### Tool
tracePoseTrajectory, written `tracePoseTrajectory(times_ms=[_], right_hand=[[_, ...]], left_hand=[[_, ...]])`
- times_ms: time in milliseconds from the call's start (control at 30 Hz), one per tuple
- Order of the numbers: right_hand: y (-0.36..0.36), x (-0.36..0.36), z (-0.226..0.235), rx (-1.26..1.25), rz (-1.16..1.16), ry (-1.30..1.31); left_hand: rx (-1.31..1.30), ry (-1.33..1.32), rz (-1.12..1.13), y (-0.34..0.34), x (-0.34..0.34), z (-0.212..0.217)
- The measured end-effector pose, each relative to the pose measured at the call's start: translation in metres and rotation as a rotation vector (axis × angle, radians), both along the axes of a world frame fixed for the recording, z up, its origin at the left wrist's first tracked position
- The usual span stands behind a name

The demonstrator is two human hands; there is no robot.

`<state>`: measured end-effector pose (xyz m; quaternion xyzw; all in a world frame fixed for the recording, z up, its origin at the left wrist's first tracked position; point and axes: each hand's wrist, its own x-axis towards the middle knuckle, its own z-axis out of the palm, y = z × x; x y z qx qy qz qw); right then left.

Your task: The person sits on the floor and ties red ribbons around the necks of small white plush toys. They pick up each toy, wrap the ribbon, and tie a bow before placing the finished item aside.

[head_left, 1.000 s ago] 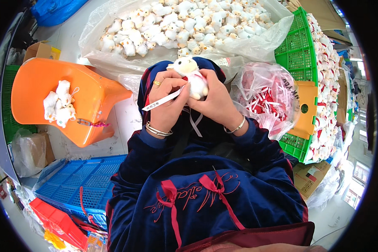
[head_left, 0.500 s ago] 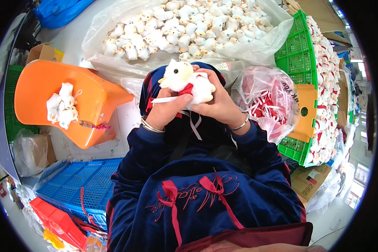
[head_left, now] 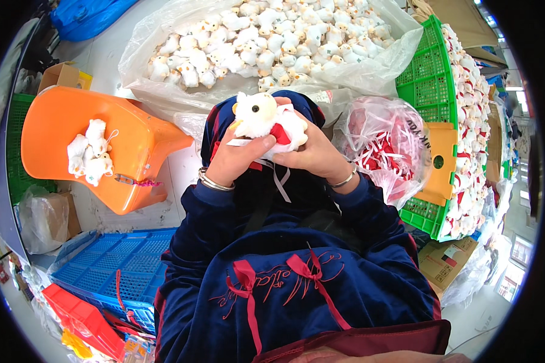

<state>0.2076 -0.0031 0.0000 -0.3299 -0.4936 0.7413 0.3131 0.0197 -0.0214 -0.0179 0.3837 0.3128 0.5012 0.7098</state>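
Above my lap, both hands hold a white plush toy [head_left: 258,120] with a black eye and a yellow beak-like tip, its head pointing left. My left hand [head_left: 234,158] grips its head end, the thumb pressed against a red fabric piece [head_left: 279,134] on its side. On the right, my right hand [head_left: 313,152] closes round the body, with the thumb underneath. White ribbon [head_left: 281,184] hangs below the toy onto my dark trousers. The fingers behind the toy are mostly hidden.
Ahead lies a clear plastic sheet [head_left: 140,51] heaped with white plush toys [head_left: 272,45]. An orange stool [head_left: 48,133] at left bears several toys and small snips [head_left: 126,179]. To the right are a bag of red-and-white ribbons [head_left: 384,151] and a green crate [head_left: 427,75]. A blue crate [head_left: 112,260] sits lower left.
The toy has turned a little in my hands and its head has dipped slightly. The red piece now lies closer against its body, under my left thumb.
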Motion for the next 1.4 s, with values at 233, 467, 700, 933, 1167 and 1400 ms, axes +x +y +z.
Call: tracePoseTrajectory(times_ms=[233,467,700,933,1167,1400], right_hand=[[-0.001,-0.010,-0.005,0.194,-0.036,-0.207],[-0.009,-0.025,-0.012,0.452,-0.212,-0.327],[-0.011,-0.028,-0.018,0.638,-0.266,-0.443],[-0.012,-0.034,-0.022,0.783,-0.397,-0.436],[-0.014,-0.030,-0.030,0.813,-0.438,-0.574],[-0.006,-0.025,-0.031,0.809,-0.486,-0.711]], left_hand=[[0.059,-0.007,0.047,-0.001,0.006,0.005],[0.045,-0.025,0.164,-0.001,0.016,0.000],[0.012,-0.108,0.197,0.000,0.017,-0.005],[-0.107,-0.044,0.241,-0.001,0.022,0.002],[-0.166,0.015,0.285,0.005,0.031,-0.005],[0.107,0.300,0.296,0.007,0.027,-0.013]])
